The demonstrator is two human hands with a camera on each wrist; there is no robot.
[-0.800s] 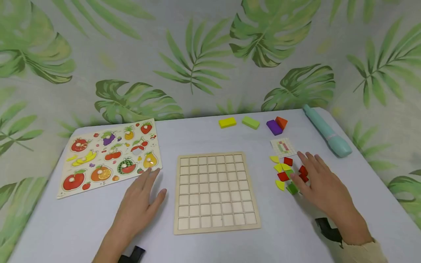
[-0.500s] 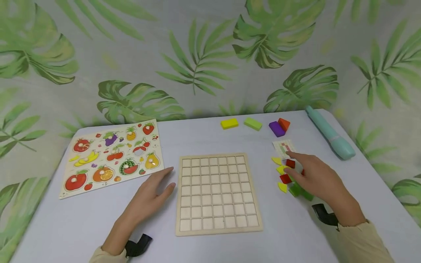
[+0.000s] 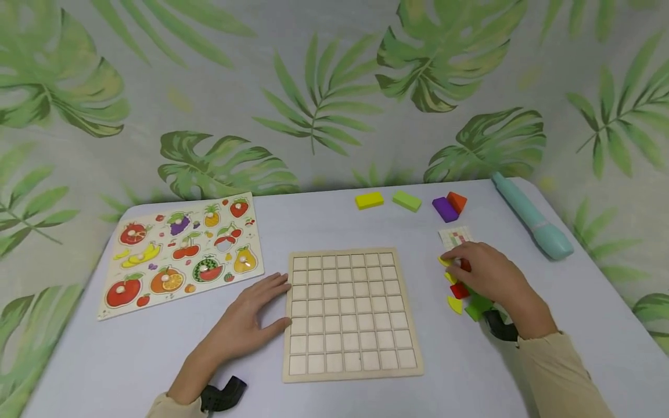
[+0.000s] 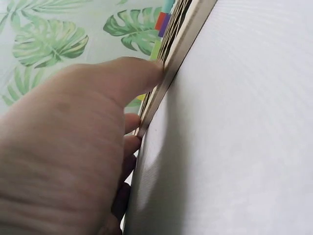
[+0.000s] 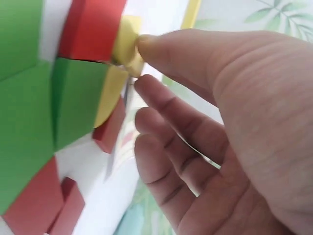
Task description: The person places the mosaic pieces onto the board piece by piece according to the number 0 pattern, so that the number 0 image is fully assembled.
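A square wooden grid board (image 3: 352, 378) lies mid-table, its small compartments bare. At its left edge is my left hand (image 3: 245, 322), thumb and fingertips touching the rim. The left wrist view shows the thumb against the board's side (image 4: 171, 73). My right hand (image 3: 493, 276) is over a small pile of coloured blocks at the right, pinching a yellow quarter-round piece (image 3: 444, 262) between thumb and index finger. Its other fingers are bent loosely in the right wrist view. Beside it are red blocks (image 3: 460, 290), green blocks (image 3: 478, 306) and another yellow quarter-round piece (image 3: 455, 305), partly covered by the hand.
A printed pattern card (image 3: 453, 235) lies behind the pile. Farther back are yellow (image 3: 369, 201), light green (image 3: 406, 201), purple (image 3: 445, 209) and orange (image 3: 457, 202) blocks. A fruit puzzle board (image 3: 183, 255) is at left, a teal tapered object (image 3: 533, 217) at right.
My left hand has moved right from beside the fruit puzzle to the grid board's edge. The right hand has shifted left over the pile, its thumb and index finger closing on a yellow piece.
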